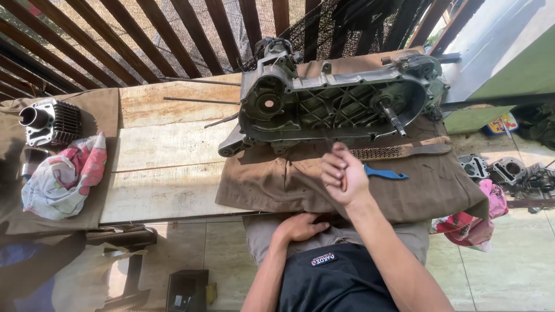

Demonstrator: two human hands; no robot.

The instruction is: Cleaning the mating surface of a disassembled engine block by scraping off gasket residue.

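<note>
A grey metal engine crankcase (335, 101) lies open-side up on a brown cloth (277, 185) spread over a wooden bench (162, 144). My right hand (345, 176) is raised over the cloth just in front of the case, fingers curled shut around a small orange-brown thing that is mostly hidden in the fist. Right of that hand lie a blue-handled tool (386, 173) and a wire brush (399, 151) with a wooden handle. My left hand (300, 226) rests on my lap below the bench edge, holding nothing.
A finned engine cylinder (49, 121) and a pink-and-white rag (63, 176) sit at the bench's left end. Two long thin rods (199, 100) lie left of the case. More engine parts (509, 170) and a pink rag (480, 222) are on the tiled floor to the right.
</note>
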